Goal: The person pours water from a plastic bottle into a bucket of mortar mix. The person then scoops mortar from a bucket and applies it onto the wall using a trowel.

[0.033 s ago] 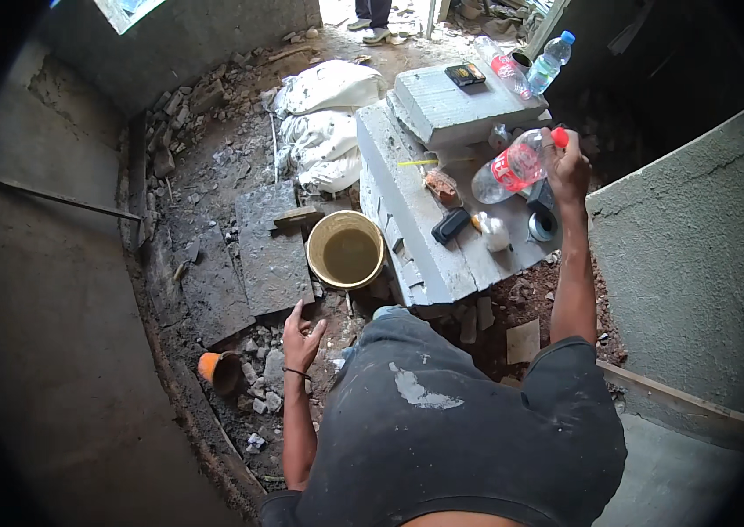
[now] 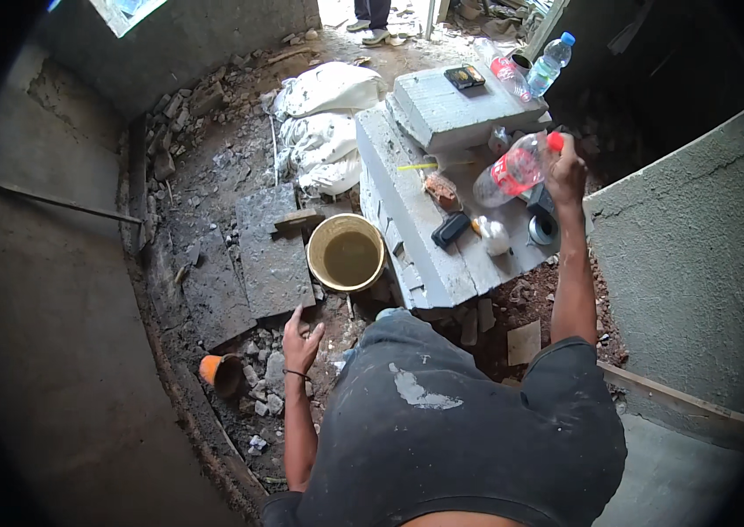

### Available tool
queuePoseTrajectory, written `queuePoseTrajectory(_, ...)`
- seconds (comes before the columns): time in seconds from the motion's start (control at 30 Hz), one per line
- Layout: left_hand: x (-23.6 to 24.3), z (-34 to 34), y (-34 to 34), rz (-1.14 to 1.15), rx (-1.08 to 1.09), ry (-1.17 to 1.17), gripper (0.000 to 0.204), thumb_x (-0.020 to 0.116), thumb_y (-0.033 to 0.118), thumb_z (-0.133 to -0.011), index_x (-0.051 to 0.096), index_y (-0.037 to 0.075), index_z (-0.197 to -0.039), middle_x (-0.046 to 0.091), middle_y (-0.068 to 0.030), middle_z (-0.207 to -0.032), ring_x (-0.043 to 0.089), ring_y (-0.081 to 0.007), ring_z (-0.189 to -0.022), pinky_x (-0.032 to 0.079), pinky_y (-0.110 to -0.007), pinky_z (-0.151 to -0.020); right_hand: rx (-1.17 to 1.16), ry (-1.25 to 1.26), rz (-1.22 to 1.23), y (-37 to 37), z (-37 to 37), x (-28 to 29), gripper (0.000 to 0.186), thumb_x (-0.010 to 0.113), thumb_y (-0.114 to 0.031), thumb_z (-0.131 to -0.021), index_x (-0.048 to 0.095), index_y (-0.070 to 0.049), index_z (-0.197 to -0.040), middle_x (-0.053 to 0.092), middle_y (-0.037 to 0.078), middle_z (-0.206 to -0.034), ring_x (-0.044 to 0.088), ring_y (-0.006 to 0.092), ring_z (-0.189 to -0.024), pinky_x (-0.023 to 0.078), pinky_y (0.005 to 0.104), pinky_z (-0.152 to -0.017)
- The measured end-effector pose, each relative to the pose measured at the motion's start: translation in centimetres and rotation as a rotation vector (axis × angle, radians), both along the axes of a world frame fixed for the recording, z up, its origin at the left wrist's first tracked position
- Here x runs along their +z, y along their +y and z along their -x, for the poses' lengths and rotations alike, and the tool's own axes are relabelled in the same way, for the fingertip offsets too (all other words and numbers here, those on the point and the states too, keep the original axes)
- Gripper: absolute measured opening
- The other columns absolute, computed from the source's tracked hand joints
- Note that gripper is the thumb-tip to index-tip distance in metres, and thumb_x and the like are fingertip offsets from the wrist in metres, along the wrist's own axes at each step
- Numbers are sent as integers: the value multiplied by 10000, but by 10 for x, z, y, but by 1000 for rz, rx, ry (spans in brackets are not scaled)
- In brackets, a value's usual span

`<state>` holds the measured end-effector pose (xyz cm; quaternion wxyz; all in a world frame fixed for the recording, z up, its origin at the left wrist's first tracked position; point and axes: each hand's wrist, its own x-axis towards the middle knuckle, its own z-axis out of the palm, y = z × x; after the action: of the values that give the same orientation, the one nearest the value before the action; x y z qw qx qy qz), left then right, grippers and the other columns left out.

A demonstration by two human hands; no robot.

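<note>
My right hand (image 2: 567,167) is closed round the neck of a clear plastic bottle (image 2: 517,171) with a red cap and red label. The bottle is tilted over the pale block stack (image 2: 390,189), its base toward the left. Under and beside it lie a black case-like object (image 2: 451,229), a small white bundle (image 2: 494,237), a reddish-brown lump (image 2: 440,188) and a roll of tape (image 2: 542,228). My left hand (image 2: 302,342) hangs open and holds nothing, its fingers apart, nearest to the bucket (image 2: 317,272) of murky water and the dark board (image 2: 275,290).
On the upper block stand a bottle with a blue cap (image 2: 551,65) and a black box (image 2: 464,76); another red-labelled bottle (image 2: 510,77) leans there. White sacks (image 2: 328,132) are piled behind the bucket. An orange cup-like container (image 2: 210,369) lies among rubble. A person's shoes (image 2: 375,37) show at the doorway.
The red-capped bottle and my right hand have shifted very slightly down. My left hand is almost unmoved, fingers still apart.
</note>
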<state>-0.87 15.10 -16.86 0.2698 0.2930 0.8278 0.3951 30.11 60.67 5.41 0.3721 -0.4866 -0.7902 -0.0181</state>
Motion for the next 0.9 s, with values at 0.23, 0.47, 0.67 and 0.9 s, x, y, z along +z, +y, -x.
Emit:
queuePoseTrajectory(0.23,-38,11,9,199,101,-61,589,745,261,-777,529,-24,-1245,609,-187,-1143,593,-272,-1016,456,-365,-895,260,368,646,98,-22,19,600,699,-443,-823,494,-24,-1200,649,86,-981,613,125,-845,489,257,-674)
queuePoseTrajectory(0.47,-108,35,-13,60,339,-353,581,710,131,-789,476,-90,-1273,602,-172,-1172,577,-219,-1039,450,-320,-897,-79,54,-4,271,18,64,589,749,-423,-733,551,-69,-1160,613,269,-1032,598,412,-986,491,452,-831)
queuePoseTrajectory(0.67,-103,26,30,50,438,-362,512,691,68,-787,504,-39,-1251,471,38,-642,416,-54,-521,349,-228,-456,-124,-82,19,345,7,33,400,673,-385,-788,592,-96,-1053,630,246,-960,606,406,-949,490,461,-805)
queuePoseTrajectory(0.9,-119,15,38,-15,456,-469,528,708,90,-785,505,-60,-1249,566,13,-723,473,-60,-594,388,-218,-515,-145,-108,-36,342,25,53,248,701,-310,-749,644,-84,-835,649,211,-821,631,402,-808,509,476,-714)
